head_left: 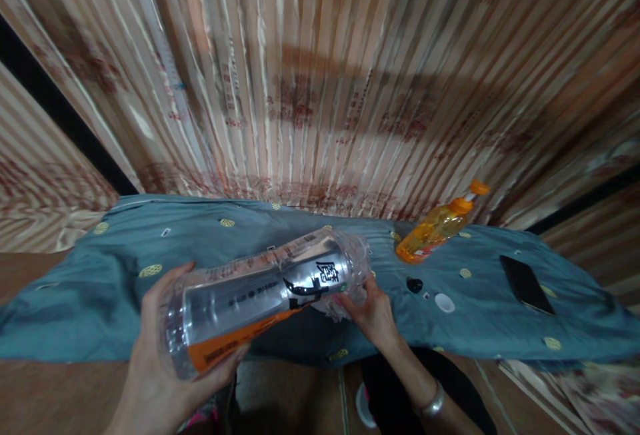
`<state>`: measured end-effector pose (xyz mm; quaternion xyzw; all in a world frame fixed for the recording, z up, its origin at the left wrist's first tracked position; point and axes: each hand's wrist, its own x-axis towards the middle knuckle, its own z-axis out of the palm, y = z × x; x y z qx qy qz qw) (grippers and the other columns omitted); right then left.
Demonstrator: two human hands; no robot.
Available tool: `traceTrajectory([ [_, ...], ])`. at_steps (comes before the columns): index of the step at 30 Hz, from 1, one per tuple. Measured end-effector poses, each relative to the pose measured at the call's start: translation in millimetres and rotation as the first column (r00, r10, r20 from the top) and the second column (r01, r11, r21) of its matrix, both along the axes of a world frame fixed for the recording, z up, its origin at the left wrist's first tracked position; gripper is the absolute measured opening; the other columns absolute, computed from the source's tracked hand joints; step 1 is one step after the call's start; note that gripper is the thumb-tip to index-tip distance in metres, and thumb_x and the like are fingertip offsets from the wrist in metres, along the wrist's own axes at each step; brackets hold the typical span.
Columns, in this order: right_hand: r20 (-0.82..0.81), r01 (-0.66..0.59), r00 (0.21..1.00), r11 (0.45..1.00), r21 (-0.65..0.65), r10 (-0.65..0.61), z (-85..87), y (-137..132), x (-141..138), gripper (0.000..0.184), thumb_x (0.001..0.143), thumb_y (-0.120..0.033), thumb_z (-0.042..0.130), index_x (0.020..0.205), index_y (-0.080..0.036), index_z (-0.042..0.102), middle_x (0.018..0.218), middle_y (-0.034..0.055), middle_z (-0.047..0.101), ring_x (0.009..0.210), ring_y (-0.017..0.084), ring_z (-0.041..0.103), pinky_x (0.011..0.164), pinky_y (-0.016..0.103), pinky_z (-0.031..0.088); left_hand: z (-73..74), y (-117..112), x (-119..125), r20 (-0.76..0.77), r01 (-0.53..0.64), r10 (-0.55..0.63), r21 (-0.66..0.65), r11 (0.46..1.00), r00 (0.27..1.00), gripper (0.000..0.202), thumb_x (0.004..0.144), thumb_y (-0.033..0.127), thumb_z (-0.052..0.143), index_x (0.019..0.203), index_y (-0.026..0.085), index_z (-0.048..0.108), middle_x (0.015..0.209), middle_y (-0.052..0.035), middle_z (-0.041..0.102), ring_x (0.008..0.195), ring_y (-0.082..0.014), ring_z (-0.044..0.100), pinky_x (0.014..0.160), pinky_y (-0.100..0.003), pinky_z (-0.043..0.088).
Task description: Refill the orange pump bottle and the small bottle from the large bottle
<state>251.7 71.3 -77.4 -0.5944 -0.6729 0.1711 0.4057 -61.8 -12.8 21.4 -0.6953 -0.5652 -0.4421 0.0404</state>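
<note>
A clear plastic bottle [260, 295] with a silver, black and orange label lies tilted across both my hands. My left hand [160, 362] cups its near end, fingers wrapped under it. My right hand [373, 315] pinches the far end of the bottle, where crinkled clear plastic shows; a metal bangle sits on that wrist. Both hands hover over the near edge of a teal cloth [150, 248] spread on the table.
On the cloth stand an orange pump bottle [435, 228], a small black cap [415, 284], a white cap [444, 302] and a dark phone [526, 283] at the right. A striped curtain [320, 75] hangs right behind. My dark-clothed legs and the floor are below.
</note>
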Motion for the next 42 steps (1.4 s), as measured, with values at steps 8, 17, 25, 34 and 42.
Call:
traceTrajectory([
  [8, -0.016, -0.008, 1.0, 0.999, -0.034, 0.007, 4.5, -0.2, -0.3, 0.043, 0.08, -0.051, 0.068, 0.107, -0.019, 0.062, 0.091, 0.0103, 0.079, 0.081, 0.031, 0.077, 0.069, 0.039, 0.062, 0.4, -0.4, -0.1, 0.001, -0.002, 0.002, -0.003, 1.0, 1.0, 0.098, 0.071, 0.051, 0.078, 0.153, 0.018, 0.034, 0.112, -0.0097, 0.065, 0.086, -0.0249, 0.073, 0.068, -0.035, 0.065],
  [17, -0.002, -0.002, 1.0, 1.0, 0.001, 0.002, 0.5, 0.7, -0.5, 0.041, 0.081, -0.053, 0.065, 0.105, -0.019, 0.062, 0.089, 0.0098, 0.079, 0.079, 0.03, 0.078, 0.068, 0.038, 0.062, -1.0, -0.3, -1.2, 0.004, 0.012, -0.012, 0.003, 1.0, 1.0, 0.098, 0.071, 0.05, 0.078, 0.154, 0.023, 0.033, 0.108, -0.0072, 0.066, 0.083, -0.0248, 0.073, 0.066, -0.036, 0.065],
  [25, -0.017, -0.022, 1.0, 0.999, -0.032, 0.022, 3.4, -0.3, -0.8, 0.044, 0.083, -0.054, 0.065, 0.108, -0.018, 0.061, 0.091, 0.0116, 0.078, 0.082, 0.031, 0.077, 0.07, 0.04, 0.062, 0.6, 0.3, -0.3, 0.014, 0.004, -0.004, -0.014, 1.0, 1.0, 0.098, 0.071, 0.051, 0.078, 0.153, 0.019, 0.033, 0.104, -0.0065, 0.067, 0.079, -0.0234, 0.074, 0.064, -0.034, 0.065],
  [34, 0.021, 0.003, 1.0, 1.0, 0.003, -0.003, -0.7, 0.7, 0.0, 0.044, 0.084, -0.058, 0.062, 0.103, -0.019, 0.061, 0.086, 0.0118, 0.078, 0.077, 0.031, 0.077, 0.067, 0.039, 0.061, 3.5, -2.3, 4.7, 0.049, -0.012, 0.014, -0.026, 1.0, 0.999, 0.095, 0.072, 0.051, 0.078, 0.151, 0.016, 0.036, 0.105, -0.008, 0.067, 0.082, -0.0239, 0.074, 0.069, -0.034, 0.065],
  [42, 0.046, 0.005, 0.999, 1.0, -0.016, -0.004, 1.1, 0.1, 0.0, 0.064, 0.082, -0.074, 0.058, 0.108, -0.016, 0.063, 0.09, 0.015, 0.079, 0.08, 0.033, 0.078, 0.068, 0.041, 0.062, -1.7, -0.8, 0.3, 0.035, 0.0, 0.0, -0.006, 1.0, 0.999, 0.097, 0.072, 0.053, 0.077, 0.152, 0.017, 0.035, 0.112, -0.0099, 0.064, 0.086, -0.0244, 0.074, 0.07, -0.036, 0.066],
])
